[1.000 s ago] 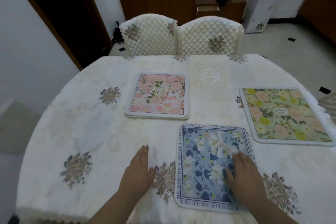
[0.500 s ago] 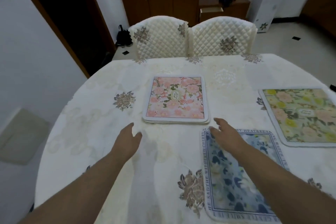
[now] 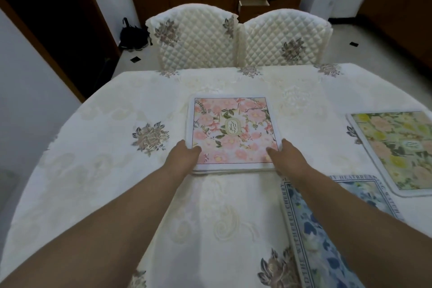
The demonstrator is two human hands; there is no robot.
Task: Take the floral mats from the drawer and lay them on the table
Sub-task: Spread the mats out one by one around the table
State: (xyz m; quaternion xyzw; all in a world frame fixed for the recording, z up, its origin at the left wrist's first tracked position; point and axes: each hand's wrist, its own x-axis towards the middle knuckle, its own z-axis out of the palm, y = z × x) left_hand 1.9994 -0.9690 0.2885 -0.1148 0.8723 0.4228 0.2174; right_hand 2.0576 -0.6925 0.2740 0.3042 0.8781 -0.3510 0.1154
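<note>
On the table (image 3: 98, 170): yellow mat (image 3: 397, 149) at far right and blue mat (image 3: 327, 241) near right, both laid flat; pink mat (image 3: 233, 132) atop a small stack at centre, more edges showing beneath, so I judged several still to be spread. My left hand (image 3: 184, 155) and right hand (image 3: 286, 158) each pinched a near corner of that stack, thumbs on top. Drawer: one stood open on the far cabinet (image 3: 253, 3), contents not visible.

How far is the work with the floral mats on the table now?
Done: the blue floral mat and the yellow floral mat lie flat on the white tablecloth. In hand: the left hand and right hand grip the pink floral mat stack by its near corners. Left: spreading that stack.
</note>
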